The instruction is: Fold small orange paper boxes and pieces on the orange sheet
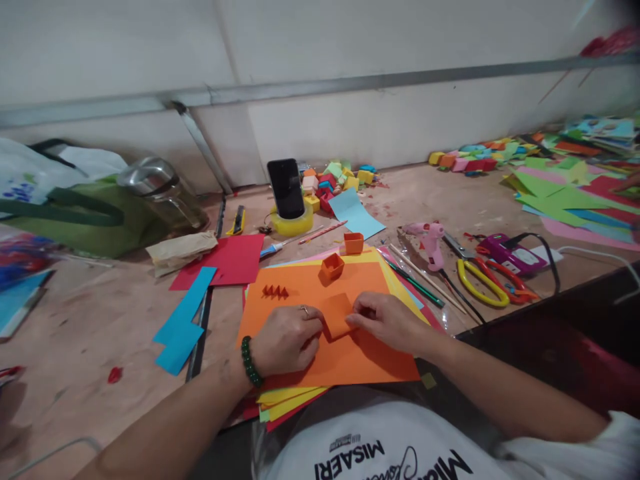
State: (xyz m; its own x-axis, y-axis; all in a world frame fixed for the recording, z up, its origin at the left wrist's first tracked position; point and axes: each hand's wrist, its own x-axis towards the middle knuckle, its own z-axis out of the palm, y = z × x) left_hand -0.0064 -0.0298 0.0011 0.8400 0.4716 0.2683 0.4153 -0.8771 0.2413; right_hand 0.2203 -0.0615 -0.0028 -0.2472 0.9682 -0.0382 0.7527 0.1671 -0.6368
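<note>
You are pinching a small orange paper piece [337, 315] with left hand [286, 341] and right hand [387, 321], fingertips clamped to crease it against the orange sheet [350, 360], finished orange paper box [333, 265] parked at twelve o'clock.

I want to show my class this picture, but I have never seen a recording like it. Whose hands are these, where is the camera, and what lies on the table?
There is one picture, from a camera worn on a person's head, looking down at their own two bare hands. The left hand, with a green bead bracelet on its wrist, and the right hand pinch a small folded orange paper piece between them. It lies on a large orange paper sheet atop a stack of coloured sheets on the worn wooden table. Nearby are two small orange paper boxes, a pink glue gun, yellow-handled scissors and a black phone propped in a yellow tape roll.
</note>
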